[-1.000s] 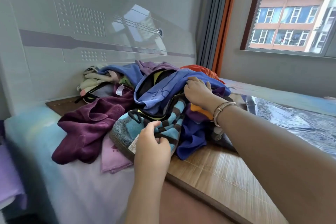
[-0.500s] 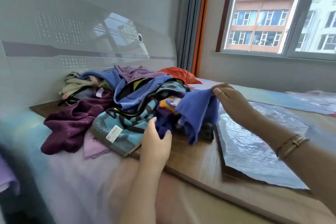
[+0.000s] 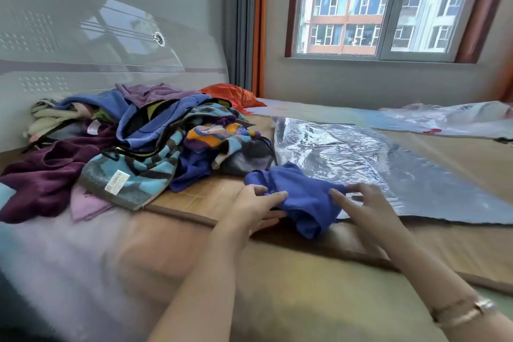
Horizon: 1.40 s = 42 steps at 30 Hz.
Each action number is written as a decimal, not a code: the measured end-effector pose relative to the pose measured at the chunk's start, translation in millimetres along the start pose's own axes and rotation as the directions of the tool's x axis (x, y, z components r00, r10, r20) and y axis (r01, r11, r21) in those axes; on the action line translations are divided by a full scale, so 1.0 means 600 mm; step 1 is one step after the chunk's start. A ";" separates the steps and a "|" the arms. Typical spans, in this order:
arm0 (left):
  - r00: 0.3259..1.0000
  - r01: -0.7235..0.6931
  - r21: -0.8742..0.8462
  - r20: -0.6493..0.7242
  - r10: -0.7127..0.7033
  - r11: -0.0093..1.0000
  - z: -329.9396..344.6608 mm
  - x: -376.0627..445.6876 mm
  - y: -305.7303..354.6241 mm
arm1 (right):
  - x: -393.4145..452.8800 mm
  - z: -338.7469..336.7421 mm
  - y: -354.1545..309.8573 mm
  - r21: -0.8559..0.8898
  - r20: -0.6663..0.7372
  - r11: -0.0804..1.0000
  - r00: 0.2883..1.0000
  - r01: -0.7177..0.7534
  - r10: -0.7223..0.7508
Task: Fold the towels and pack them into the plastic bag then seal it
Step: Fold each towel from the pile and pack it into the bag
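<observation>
A crumpled blue towel (image 3: 301, 198) lies on the bamboo mat (image 3: 211, 194) in front of me, its right edge over a flat clear plastic bag (image 3: 388, 166). My left hand (image 3: 254, 208) pinches the towel's left edge between its fingers. My right hand (image 3: 361, 205) has spread fingers, and its thumb touches the towel's right edge. To the left sits a pile of mixed towels (image 3: 150, 141): a striped teal one, dark purple, blue, lilac and orange.
A padded headboard (image 3: 97, 44) rises behind the pile. A second crinkled plastic bag (image 3: 458, 119) lies at the far right under the window (image 3: 369, 5). Pale bedding (image 3: 69, 258) covers the near edge of the bed.
My right hand has pulled the blue towel out of the pile and lowered it onto the mat. My left hand left the striped towel and took the blue towel's left edge.
</observation>
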State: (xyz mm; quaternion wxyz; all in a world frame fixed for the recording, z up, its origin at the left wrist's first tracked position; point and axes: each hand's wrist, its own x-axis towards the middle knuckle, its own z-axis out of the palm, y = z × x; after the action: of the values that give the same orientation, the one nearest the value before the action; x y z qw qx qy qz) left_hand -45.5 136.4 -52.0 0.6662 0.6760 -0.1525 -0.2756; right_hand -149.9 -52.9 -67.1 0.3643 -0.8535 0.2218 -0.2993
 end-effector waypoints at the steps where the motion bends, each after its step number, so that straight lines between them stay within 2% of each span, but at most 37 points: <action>1: 1.000 -0.002 -0.033 0.005 0.002 0.999 0.005 -0.001 0.001 | -0.001 -0.001 -0.005 -0.035 -0.059 0.999 0.998 -0.023 0.021; 3: 1.000 -0.009 -0.044 0.026 0.010 0.999 0.018 0.001 0.004 | -0.007 -0.003 -0.024 -0.070 -0.112 0.997 0.993 0.021 -0.028; 4: 0.999 -0.014 -0.034 0.035 0.015 0.999 0.024 0.003 0.005 | -0.013 -0.003 -0.036 -0.060 -0.061 0.996 0.996 0.059 -0.063; 7: 0.996 -0.086 0.075 -0.031 0.089 0.993 0.034 0.009 0.006 | -0.028 0.007 -0.056 -0.198 0.245 0.969 0.965 0.147 -0.097; 8: 0.989 -0.128 0.152 -0.058 0.139 0.980 0.034 0.015 0.003 | -0.029 0.011 -0.055 -0.245 0.295 0.953 0.950 0.178 -0.102; 10: 0.977 -0.168 0.231 -0.090 0.193 0.958 0.036 0.015 -0.003 | -0.021 0.014 -0.054 -0.183 0.228 0.968 0.965 0.174 -0.130; 14: 0.964 -0.199 0.223 -0.132 0.231 0.954 0.044 0.014 -0.011 | -0.003 -0.012 -0.056 0.113 0.064 0.993 0.998 -0.028 0.021; 16: 0.962 -0.197 0.244 -0.140 0.235 0.950 0.052 0.015 -0.012 | -0.002 -0.031 -0.054 0.277 0.048 0.953 0.992 -0.121 0.113; 18: 0.960 -0.196 0.206 -0.159 0.231 0.959 0.060 0.015 -0.012 | -0.006 -0.042 -0.050 0.372 0.077 0.909 0.982 -0.189 0.173; 21: 0.964 -0.195 0.058 -0.170 0.202 0.979 0.071 0.016 -0.009 | -0.012 -0.042 -0.043 0.343 0.166 0.911 0.969 -0.229 0.181; 24: 0.960 -0.238 0.023 -0.144 0.239 0.971 0.086 0.018 -0.004 | -0.015 -0.036 -0.044 0.298 0.177 0.933 0.973 -0.200 0.152; 27: 0.958 -0.282 -0.038 -0.068 0.279 0.959 0.111 0.019 0.005 | -0.018 -0.035 -0.045 0.236 0.235 0.958 0.966 -0.163 0.107; 31: 0.968 -0.231 -0.205 0.050 0.246 0.951 0.129 0.018 0.011 | -0.016 -0.052 -0.039 0.268 0.337 0.934 0.931 -0.238 0.140; 33: 0.967 -0.244 -0.209 0.015 0.253 0.947 0.126 0.010 0.018 | -0.017 -0.061 -0.032 0.312 0.264 0.921 0.953 -0.233 0.151; 35: 0.974 -0.221 -0.189 -0.100 0.205 0.957 0.116 -0.001 0.025 | -0.018 -0.071 -0.025 0.363 0.146 0.903 0.971 -0.230 0.188; 38: 0.976 -0.068 -0.053 -0.212 0.056 0.996 0.087 -0.020 0.015 | -0.019 -0.100 -0.006 0.429 0.033 0.858 0.954 -0.282 0.297; 39: 0.975 -0.011 0.016 -0.223 0.014 1.000 0.075 -0.024 0.007 | -0.020 -0.109 0.004 0.389 0.026 0.865 0.943 -0.316 0.333; 40: 0.974 0.036 0.105 -0.225 -0.012 0.994 0.062 -0.027 -0.001 | -0.020 -0.118 0.019 0.276 0.015 0.898 0.936 -0.342 0.352; 42: 0.967 0.072 0.300 -0.255 0.007 0.951 0.042 -0.029 -0.016 | -0.027 -0.129 0.045 -0.140 -0.035 0.935 0.945 -0.326 0.324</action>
State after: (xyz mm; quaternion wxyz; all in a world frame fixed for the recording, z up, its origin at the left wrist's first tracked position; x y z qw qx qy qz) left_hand -75.5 126.2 -57.3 0.5625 0.8032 -0.0959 -0.1709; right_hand -218.0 -98.4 -49.8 0.3449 -0.8274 0.3829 -0.2231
